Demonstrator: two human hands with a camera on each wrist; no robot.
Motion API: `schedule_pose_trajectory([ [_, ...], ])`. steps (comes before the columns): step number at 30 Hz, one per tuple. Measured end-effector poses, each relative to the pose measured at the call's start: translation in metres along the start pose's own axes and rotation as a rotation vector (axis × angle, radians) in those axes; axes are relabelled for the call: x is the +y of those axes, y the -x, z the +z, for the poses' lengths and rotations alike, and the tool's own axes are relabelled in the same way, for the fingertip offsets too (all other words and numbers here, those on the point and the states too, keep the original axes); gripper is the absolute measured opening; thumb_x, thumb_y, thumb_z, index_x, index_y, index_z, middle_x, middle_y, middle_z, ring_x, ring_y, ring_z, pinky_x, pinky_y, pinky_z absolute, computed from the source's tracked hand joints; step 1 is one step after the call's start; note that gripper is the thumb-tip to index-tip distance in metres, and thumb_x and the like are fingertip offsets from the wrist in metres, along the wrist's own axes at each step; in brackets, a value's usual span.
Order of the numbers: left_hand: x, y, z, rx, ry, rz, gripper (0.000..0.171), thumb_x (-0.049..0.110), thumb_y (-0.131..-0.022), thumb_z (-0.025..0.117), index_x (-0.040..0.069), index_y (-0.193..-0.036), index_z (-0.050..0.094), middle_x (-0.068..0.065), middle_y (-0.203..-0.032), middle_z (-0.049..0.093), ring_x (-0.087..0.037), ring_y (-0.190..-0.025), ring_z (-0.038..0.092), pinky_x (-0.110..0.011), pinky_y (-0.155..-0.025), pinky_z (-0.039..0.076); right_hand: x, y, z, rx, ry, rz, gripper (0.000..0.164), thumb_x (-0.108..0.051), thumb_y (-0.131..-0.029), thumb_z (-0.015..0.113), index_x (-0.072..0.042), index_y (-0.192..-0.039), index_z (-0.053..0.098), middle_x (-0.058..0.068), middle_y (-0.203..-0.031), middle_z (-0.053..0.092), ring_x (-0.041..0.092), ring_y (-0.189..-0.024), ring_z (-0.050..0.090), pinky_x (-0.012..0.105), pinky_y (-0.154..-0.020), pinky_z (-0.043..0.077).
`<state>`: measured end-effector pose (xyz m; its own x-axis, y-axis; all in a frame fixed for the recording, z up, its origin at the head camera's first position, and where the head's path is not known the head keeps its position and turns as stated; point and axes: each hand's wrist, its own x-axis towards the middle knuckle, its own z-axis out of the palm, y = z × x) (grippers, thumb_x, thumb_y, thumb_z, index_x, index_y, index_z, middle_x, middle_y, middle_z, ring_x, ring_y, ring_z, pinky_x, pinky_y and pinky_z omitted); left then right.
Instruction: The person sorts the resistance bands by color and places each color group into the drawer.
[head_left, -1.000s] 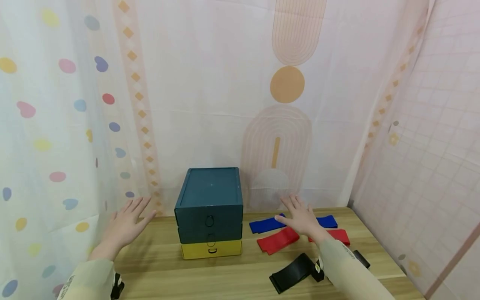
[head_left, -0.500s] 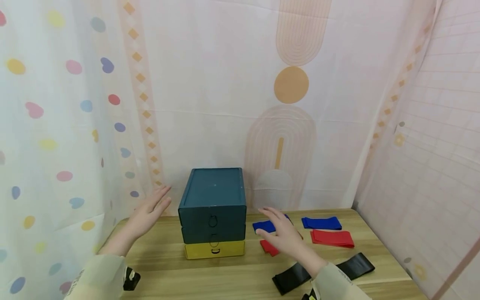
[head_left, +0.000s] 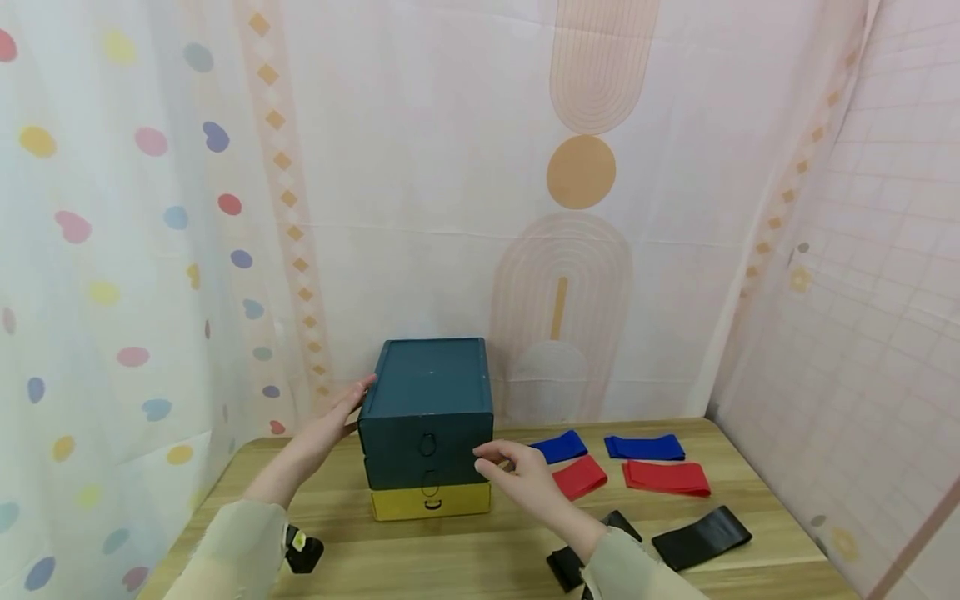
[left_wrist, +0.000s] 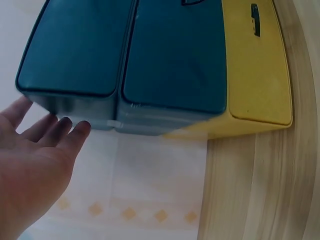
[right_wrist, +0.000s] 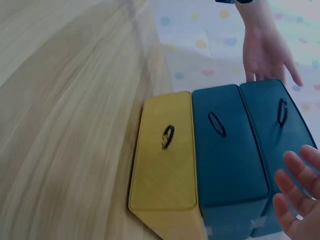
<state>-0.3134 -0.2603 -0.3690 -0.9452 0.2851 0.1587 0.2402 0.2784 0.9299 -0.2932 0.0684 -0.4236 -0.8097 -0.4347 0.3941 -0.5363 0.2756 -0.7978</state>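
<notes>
A stack of small drawer boxes stands on the table: two dark teal boxes (head_left: 431,379) above a yellow box (head_left: 397,503). Each front has a dark loop pull, clear in the right wrist view on the yellow front (right_wrist: 160,180). My left hand (head_left: 318,442) is at the stack's left side, fingers extended by the upper teal box; the left wrist view has its fingertips (left_wrist: 80,131) close to that side, contact unclear. Near the front right edge is my right hand (head_left: 528,482), fingers slightly bent and holding nothing; in the right wrist view it appears beside the upper teal box.
Right of the stack lie folded flat bands on the wooden table (head_left: 420,558): blue bands (head_left: 645,447), red bands (head_left: 666,478) and black bands (head_left: 703,537). My right forearm partly covers the nearer black band (head_left: 621,523). A patterned curtain (head_left: 420,208) hangs behind.
Both hands have moved inward from either side toward the stack, the left to its left side, the right to its front right edge. The boxes and bands have stayed in place.
</notes>
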Motion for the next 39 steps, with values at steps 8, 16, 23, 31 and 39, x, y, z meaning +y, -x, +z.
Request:
schedule_pose_trajectory([
  [8, -0.005, -0.004, 0.003, 0.052, 0.059, -0.078, 0.062, 0.045, -0.105, 0.031, 0.013, -0.157, 0.017, -0.018, -0.161, 0.001, -0.039, -0.145, 0.003, -0.060, -0.111, 0.015, -0.006, -0.021, 0.025, -0.110, -0.232, 0.151, 0.027, -0.024, -0.099, 0.059, -0.003, -0.112, 0.070, 0.009, -0.096, 0.071, 0.033, -0.086, 0.067, 0.039, -0.075, 0.056],
  [16, -0.016, -0.006, 0.001, 0.073, 0.121, -0.089, 0.061, 0.040, -0.104, 0.041, 0.015, -0.156, 0.021, -0.015, -0.161, 0.002, -0.037, -0.145, 0.009, -0.060, -0.112, 0.016, -0.011, -0.035, 0.041, -0.109, -0.253, 0.195, 0.026, -0.025, -0.098, 0.059, -0.007, -0.114, 0.069, 0.007, -0.095, 0.072, 0.025, -0.080, 0.069, 0.050, -0.073, 0.054],
  [23, -0.017, -0.010, 0.003, 0.109, 0.125, -0.102, 0.060, 0.039, -0.104, 0.044, 0.016, -0.156, 0.025, -0.015, -0.161, 0.006, -0.037, -0.144, 0.015, -0.059, -0.111, 0.019, -0.013, -0.042, 0.048, -0.105, -0.281, 0.245, 0.029, -0.026, -0.097, 0.062, -0.005, -0.115, 0.068, 0.008, -0.093, 0.072, 0.025, -0.078, 0.070, 0.047, -0.072, 0.056],
  [31, -0.015, -0.013, 0.004, 0.113, 0.121, -0.106, 0.060, 0.039, -0.103, 0.046, 0.016, -0.155, 0.027, -0.014, -0.161, 0.008, -0.037, -0.143, 0.018, -0.058, -0.111, 0.021, -0.020, -0.042, 0.052, -0.079, -0.315, 0.244, 0.029, -0.023, -0.096, 0.062, -0.002, -0.115, 0.067, 0.011, -0.092, 0.071, 0.038, -0.082, 0.068, 0.043, -0.071, 0.056],
  [39, -0.015, -0.014, 0.003, 0.101, 0.130, -0.098, 0.062, 0.038, -0.102, 0.049, 0.017, -0.155, 0.026, -0.013, -0.161, 0.007, -0.038, -0.143, 0.018, -0.060, -0.111, 0.019, -0.020, -0.047, 0.057, -0.050, -0.307, 0.245, 0.026, -0.021, -0.095, 0.063, -0.002, -0.112, 0.068, 0.011, -0.090, 0.072, 0.036, -0.079, 0.069, 0.042, -0.070, 0.057],
])
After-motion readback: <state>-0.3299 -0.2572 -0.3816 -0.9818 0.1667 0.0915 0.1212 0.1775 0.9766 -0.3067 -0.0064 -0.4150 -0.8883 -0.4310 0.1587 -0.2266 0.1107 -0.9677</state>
